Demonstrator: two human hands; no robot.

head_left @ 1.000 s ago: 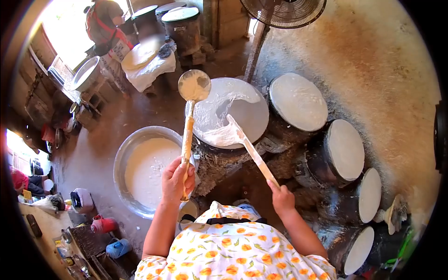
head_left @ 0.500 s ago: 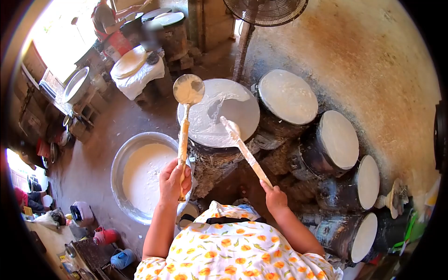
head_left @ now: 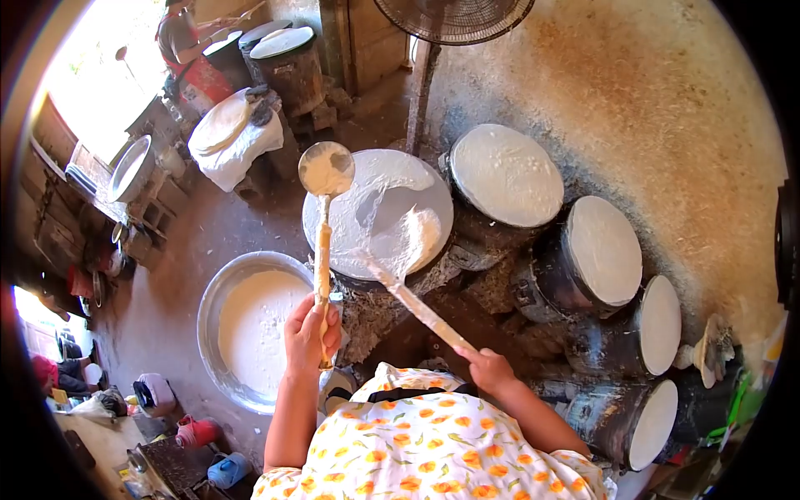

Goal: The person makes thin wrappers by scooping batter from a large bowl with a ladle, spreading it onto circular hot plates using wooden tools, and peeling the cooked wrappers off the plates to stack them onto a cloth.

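Note:
My left hand is wrapped round the handle of a ladle, whose round bowl is up at the left edge of the nearest pot top. In my right hand is a long flat spatula coated with white batter. Its tip is over the lower left part of the round white pot top. Batter is spread unevenly there, with a thick streak at the right and a smoother grey patch in the middle. A large metal basin of white batter lies left of my left hand.
Several more white-topped pots curve down the right side. A fan hangs at the top. At the upper left a person stands by other pots and a cloth-covered stand. A red jug is at lower left.
The spatula tip has swung left and down across the pot top, and the batter streak now shows right of it. My view has shifted. The ladle stays held up.

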